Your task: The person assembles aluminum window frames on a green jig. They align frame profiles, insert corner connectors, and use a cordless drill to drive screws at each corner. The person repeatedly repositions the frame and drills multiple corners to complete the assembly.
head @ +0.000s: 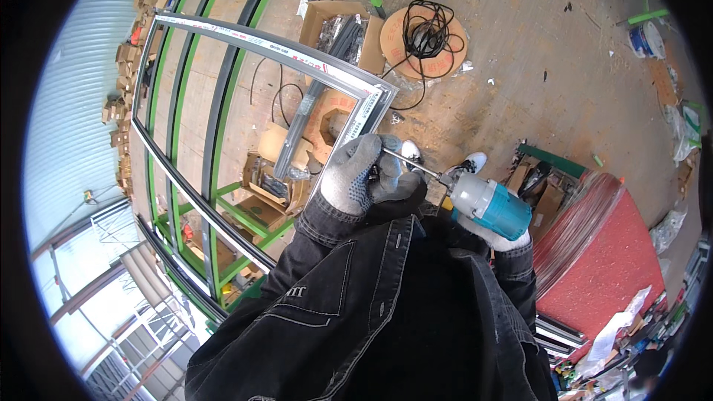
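Observation:
My right hand (498, 235), in a light work glove, is closed around a teal and grey power screwdriver (490, 203) whose long bit points up and left. My left hand (362, 172), in a grey glove with blue dots, has its fingers curled at the tip of the bit (409, 160); the fingers hide whether something small is between them. Just beyond this hand lies the near corner of a large window frame (384, 89) of metal or plastic profile, covered with printed film. The frame rests across a green rack with black-topped bars (220, 94).
Cardboard boxes of parts (370, 39) and a spool with black cable (395, 39) stand on the floor beyond. At the right are a red-topped surface (607, 250) and a box under a green beam (551, 160). Cartons line the corrugated wall at the left.

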{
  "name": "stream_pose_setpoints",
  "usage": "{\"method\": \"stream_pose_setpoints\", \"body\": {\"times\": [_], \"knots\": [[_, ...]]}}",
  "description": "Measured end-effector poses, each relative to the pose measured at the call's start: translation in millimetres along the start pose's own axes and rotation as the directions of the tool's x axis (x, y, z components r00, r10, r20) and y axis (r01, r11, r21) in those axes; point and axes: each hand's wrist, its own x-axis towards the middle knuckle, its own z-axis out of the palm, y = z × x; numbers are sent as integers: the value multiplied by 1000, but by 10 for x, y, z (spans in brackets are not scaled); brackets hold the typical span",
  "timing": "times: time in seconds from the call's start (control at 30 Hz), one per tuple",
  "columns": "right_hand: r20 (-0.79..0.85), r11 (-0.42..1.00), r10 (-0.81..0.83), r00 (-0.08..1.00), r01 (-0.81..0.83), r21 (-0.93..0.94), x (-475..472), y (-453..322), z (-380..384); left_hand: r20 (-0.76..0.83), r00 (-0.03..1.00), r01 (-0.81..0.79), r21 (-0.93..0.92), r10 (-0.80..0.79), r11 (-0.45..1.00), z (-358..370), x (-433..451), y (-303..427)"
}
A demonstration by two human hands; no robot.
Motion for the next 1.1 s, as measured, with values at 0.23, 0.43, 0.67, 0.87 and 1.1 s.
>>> {"method": "stream_pose_setpoints", "body": {"times": [0.23, 0.43, 0.67, 0.87, 1.1], "knots": [[-55, 985, -172, 984, 172, -5, 53, 222, 123, -49, 991, 126, 109, -121, 986, 14, 36, 45], [-17, 984, 7, 1000, -4, 176, 5, 323, 455, -119, 989, 112, 248, -84, 962, -32, 93, 151], [35, 871, 123, 992, -125, 475, -74, 412, 584, -16, 994, -94, 373, 108, 923, -103, 124, 45], [260, 313, 300, 918, -352, 882, -79, 460, 518, 48, 996, 46, 496, -81, 867, -180, 160, 263], [354, 269, 325, 877, -445, 854, -226, 524, 528, 97, 995, -39, 491, -10, 870, -118, 111, 223]]}}
